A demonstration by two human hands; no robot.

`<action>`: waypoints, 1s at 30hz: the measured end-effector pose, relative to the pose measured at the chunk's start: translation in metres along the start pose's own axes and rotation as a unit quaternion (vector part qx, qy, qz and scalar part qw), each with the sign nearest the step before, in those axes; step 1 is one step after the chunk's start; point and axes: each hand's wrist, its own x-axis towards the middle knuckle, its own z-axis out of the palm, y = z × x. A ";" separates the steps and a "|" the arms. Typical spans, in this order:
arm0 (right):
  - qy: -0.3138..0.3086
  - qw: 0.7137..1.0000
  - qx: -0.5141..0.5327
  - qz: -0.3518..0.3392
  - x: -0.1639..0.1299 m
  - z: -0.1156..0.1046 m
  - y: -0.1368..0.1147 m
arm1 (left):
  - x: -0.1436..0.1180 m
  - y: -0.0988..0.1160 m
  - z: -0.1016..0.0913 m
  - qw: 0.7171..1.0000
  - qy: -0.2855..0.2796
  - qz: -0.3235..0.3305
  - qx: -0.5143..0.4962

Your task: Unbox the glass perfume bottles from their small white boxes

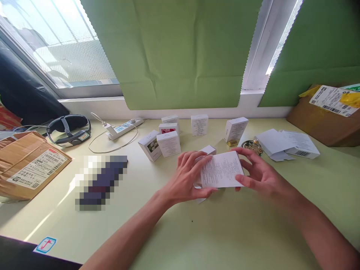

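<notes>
Between my two hands is a small white carton [221, 170] with fine print on its broad face, tilted above the table. My left hand [187, 176] grips its left end, where a flap seems to stick out. At the right end my right hand [257, 172] pinches it, thumb on the near side and fingers behind. Just behind the held carton, another white box [208, 149] shows partly; the rest of it is hidden. Several small printed boxes stand farther back, among them a white box [168, 144] and a box with a flower picture [152, 146].
A power strip [125, 128] with a cable and a headset [69, 130] lie at the back left. Cardboard boxes stand left [33, 165] and right [323, 116]. Opened white packaging [275, 144] lies beside a small gold ornament [254, 147]. A blurred dark object [104, 182] lies left.
</notes>
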 end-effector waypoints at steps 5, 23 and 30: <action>-0.077 0.995 0.066 -0.025 0.005 0.002 0.015 | 0.001 -0.007 0.002 0.999 -0.024 -0.036 0.007; 0.006 0.998 0.034 -0.053 0.012 0.010 0.026 | -0.004 0.001 0.001 0.975 0.220 -0.029 0.001; -0.073 0.995 0.067 -0.033 0.011 -0.003 0.032 | -0.002 -0.001 -0.002 0.945 0.087 -0.160 -0.271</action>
